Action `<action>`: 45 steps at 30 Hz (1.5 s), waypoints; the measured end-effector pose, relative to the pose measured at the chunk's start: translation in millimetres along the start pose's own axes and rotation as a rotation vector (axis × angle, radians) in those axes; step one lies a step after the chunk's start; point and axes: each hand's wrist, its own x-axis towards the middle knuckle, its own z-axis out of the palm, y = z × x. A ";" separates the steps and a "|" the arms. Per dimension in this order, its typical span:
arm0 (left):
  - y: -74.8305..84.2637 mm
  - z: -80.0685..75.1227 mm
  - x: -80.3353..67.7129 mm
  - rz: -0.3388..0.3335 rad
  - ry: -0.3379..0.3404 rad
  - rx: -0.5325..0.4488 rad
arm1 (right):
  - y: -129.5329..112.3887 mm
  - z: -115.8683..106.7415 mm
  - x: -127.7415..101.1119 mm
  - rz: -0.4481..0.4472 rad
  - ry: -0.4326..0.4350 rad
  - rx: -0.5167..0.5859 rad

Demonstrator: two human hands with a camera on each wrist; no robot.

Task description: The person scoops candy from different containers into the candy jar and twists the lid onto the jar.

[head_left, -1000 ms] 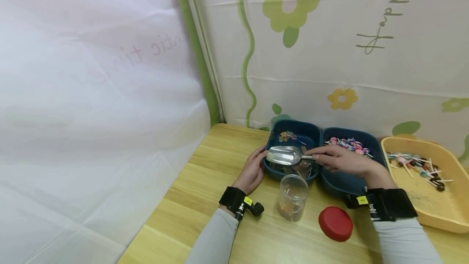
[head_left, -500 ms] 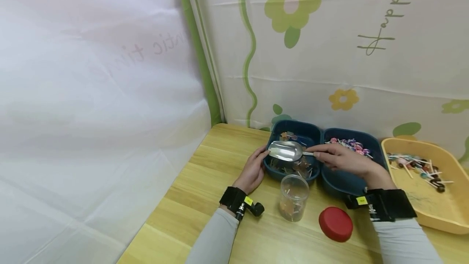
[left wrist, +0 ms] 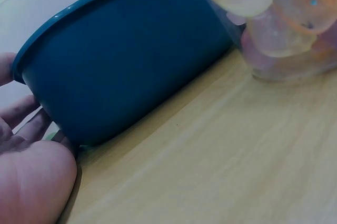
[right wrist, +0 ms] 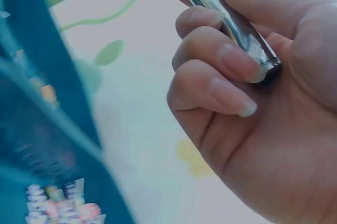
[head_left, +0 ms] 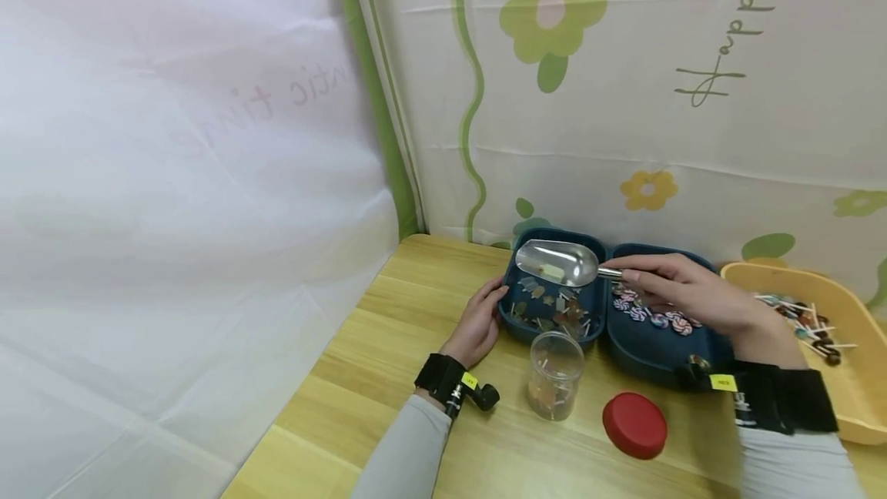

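Observation:
My right hand (head_left: 682, 289) grips the handle (right wrist: 231, 27) of a metal scoop (head_left: 557, 262), lifted above the left blue tray (head_left: 509, 313); something pale lies in its bowl. That tray holds several small candies. My left hand (head_left: 478, 322) rests against the tray's left wall (left wrist: 121, 71), fingers fairly straight. A clear plastic jar (head_left: 555, 373) with candies inside stands open in front of the tray, seen close as a blurred jar (left wrist: 287, 24) in the left wrist view. Its red lid (head_left: 634, 424) lies on the table to the right.
A second blue tray (head_left: 647, 349) with swirl lollipops adjoins the first. A yellow tray (head_left: 852, 406) with lollipops stands far right. A flowered cloth hangs behind the wooden table (head_left: 388, 376); white sheeting lies left.
My right hand has raised the scoop out of the left tray and drawn it up and to the right. The left hand stays against the tray.

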 end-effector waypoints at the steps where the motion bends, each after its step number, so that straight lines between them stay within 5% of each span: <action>1: 0.4 -0.2 0.3 -0.002 0.000 -0.002 | -6.6 -1.1 -2.3 -0.012 0.004 -0.020; 11: 2.5 -0.5 1.6 0.003 0.003 -0.001 | -61.3 -3.7 -38.0 -0.015 0.053 -0.285; 17: 3.5 0.6 1.3 0.003 -0.012 -0.003 | -68.4 -6.1 -61.5 0.044 0.117 -0.618; 20: 3.3 0.6 1.7 0.001 -0.012 0.001 | -68.7 -7.5 -67.7 0.065 0.099 -0.682; 27: 1.2 0.0 2.1 -0.005 -0.001 -0.007 | -69.4 -8.3 -69.8 0.059 0.069 -0.709; 33: 0.0 -0.6 2.2 -0.001 -0.006 0.000 | -68.9 -6.5 -63.4 0.178 0.135 -0.722; 41: -0.1 -0.1 2.2 -0.005 0.005 0.006 | -34.8 1.7 -13.3 0.208 0.063 -0.444; 45: -0.8 1.3 1.9 -0.006 0.009 0.003 | -3.6 23.7 18.2 0.211 0.014 -0.447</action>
